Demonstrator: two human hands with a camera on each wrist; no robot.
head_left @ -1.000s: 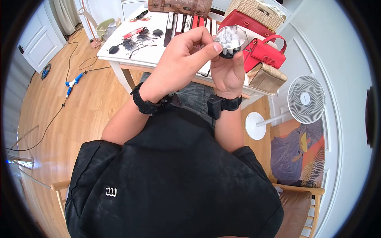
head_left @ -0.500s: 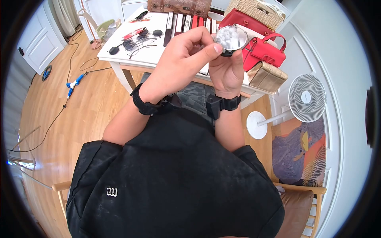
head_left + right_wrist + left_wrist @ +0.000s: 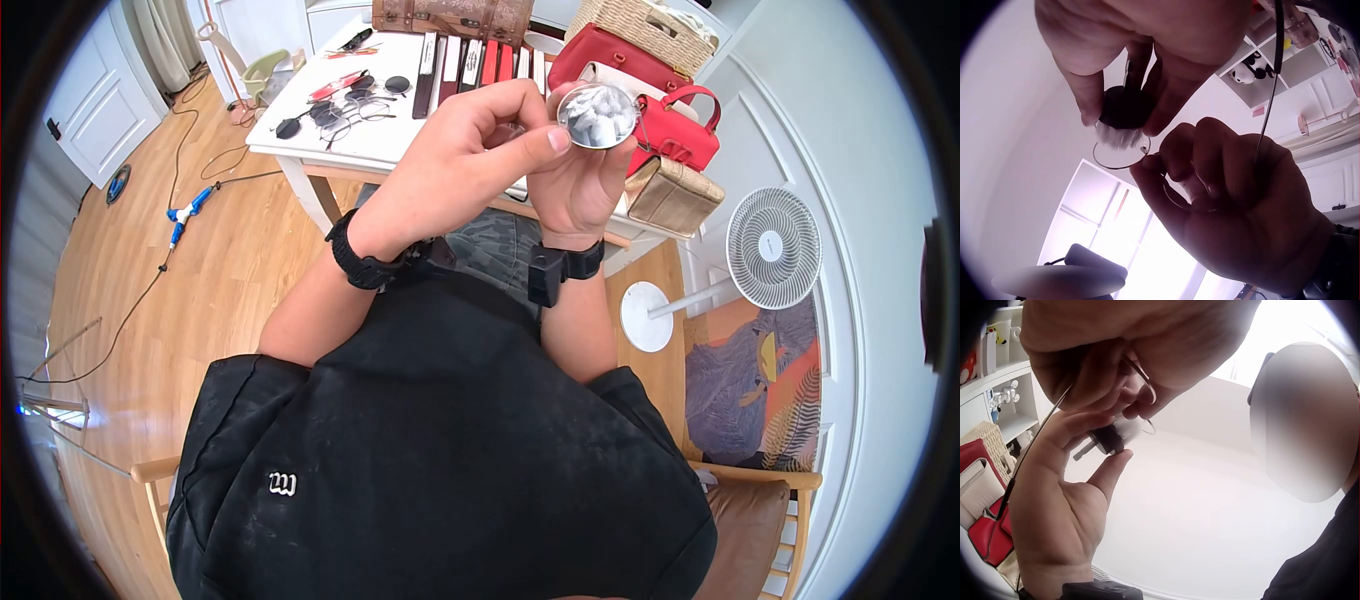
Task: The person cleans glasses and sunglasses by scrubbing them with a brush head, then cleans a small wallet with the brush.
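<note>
My left hand (image 3: pixel 475 150) grips a pair of thin wire-rimmed eyeglasses (image 3: pixel 1114 167) by its frame, thumb and fingers curled near one lens. A dark-tipped temple arm (image 3: pixel 1016 465) sticks out past the hand. My right hand (image 3: pixel 575 195) pinches a small cleaning brush (image 3: pixel 1125 109) with a round black body and white-grey bristles. In the right wrist view the bristles (image 3: pixel 1116 137) are right at the lens. From the head view they show white through the round lens, and the brush's black body is hidden.
On the white table (image 3: pixel 400 145) lie several glasses and sunglasses (image 3: pixel 345 110), a row of narrow cases (image 3: pixel 470 65), and a brown suitcase (image 3: pixel 455 15). Red handbags (image 3: pixel 675 135), a gold bag (image 3: pixel 675 195) and a straw bag (image 3: pixel 650 35) stand right. A white fan (image 3: pixel 772 247) is beside the table.
The lens and brush have shifted slightly right and down. The brush's black body, seen below the lens earlier, is now hidden behind it. Both hands keep their hold.
</note>
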